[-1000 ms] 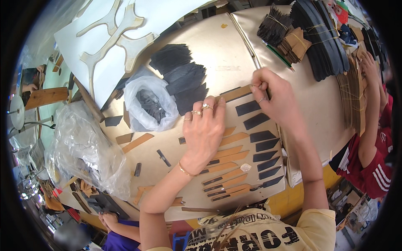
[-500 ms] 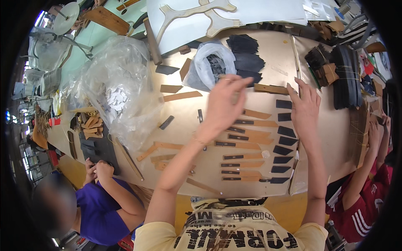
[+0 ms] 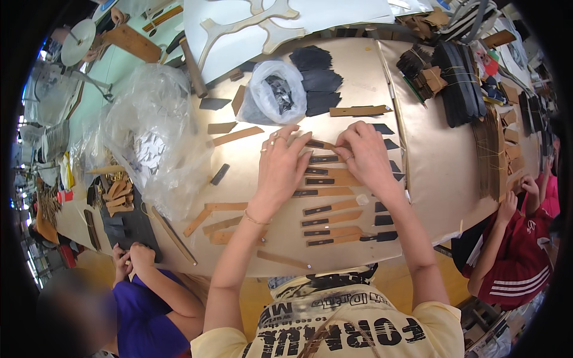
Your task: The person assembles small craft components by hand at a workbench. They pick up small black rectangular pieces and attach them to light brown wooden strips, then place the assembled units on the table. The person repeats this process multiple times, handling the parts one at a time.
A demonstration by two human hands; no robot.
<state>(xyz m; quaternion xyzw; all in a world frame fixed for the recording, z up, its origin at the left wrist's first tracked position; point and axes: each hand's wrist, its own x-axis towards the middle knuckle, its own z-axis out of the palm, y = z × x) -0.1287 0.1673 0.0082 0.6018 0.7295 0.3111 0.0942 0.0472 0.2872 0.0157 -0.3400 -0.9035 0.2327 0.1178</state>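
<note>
We judge the step in hand to be lining up a small, dark, oblong patch (image 3: 315, 143) on a narrow tan strip (image 3: 330, 146) that looks like leather. The strip is at the top of a column of similar tan strips (image 3: 337, 192) on the gold-toned, smooth-covered table (image 3: 439, 179), between our two hands.

Our left hand (image 3: 282, 164) is at the strip's left end, thumb and forefinger slightly parted around it; we cannot tell how firmly they grip. Our right hand (image 3: 365, 156) has its fingers drawn close together at the other end, seemingly pinching it. Whether the strip is raised or flat is unclear.

The next move, as we see it, calls for keeping the patch square to the strip's edges and pressing it evenly, without nudging the strip just below. Another long tan strip (image 3: 360, 111) lies farther up, right of the translucent white plastic bag (image 3: 303, 77), apart from our fingers.
</note>
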